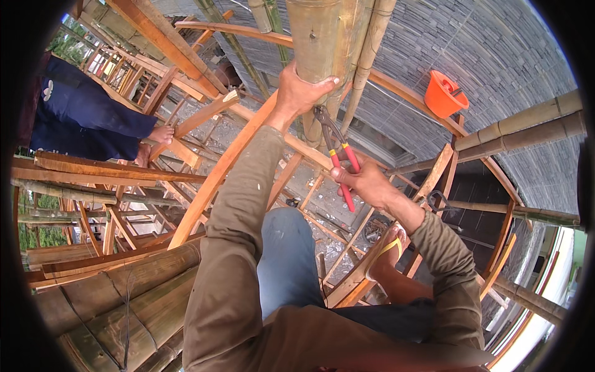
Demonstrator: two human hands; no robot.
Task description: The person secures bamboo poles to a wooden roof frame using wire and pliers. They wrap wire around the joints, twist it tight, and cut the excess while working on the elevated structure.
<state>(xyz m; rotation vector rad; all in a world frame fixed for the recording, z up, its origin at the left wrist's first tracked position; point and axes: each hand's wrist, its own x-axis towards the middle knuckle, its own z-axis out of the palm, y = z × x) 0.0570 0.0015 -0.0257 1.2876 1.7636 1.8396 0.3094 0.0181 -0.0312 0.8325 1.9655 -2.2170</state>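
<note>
My left hand (299,93) grips the lower part of a thick upright bamboo pole (319,43), its thumb laid across the front and its other fingers hidden behind. Just below that hand, pincers (335,159) with red and yellow handles point up at the pole. My right hand (370,185) is closed around their handles, which stand slightly apart. The dark jaws are at the pole's lower part; whether they bite on anything is too small to make out. A thinner bamboo pole (369,46) runs alongside the thick one.
Wooden beams (226,166) form a scaffold over a littered floor far below. An orange bucket (444,94) hangs or sits by a beam against the grey stone wall (496,46). Another person's legs (93,118) stand at left. My sandalled foot (389,254) rests on timber.
</note>
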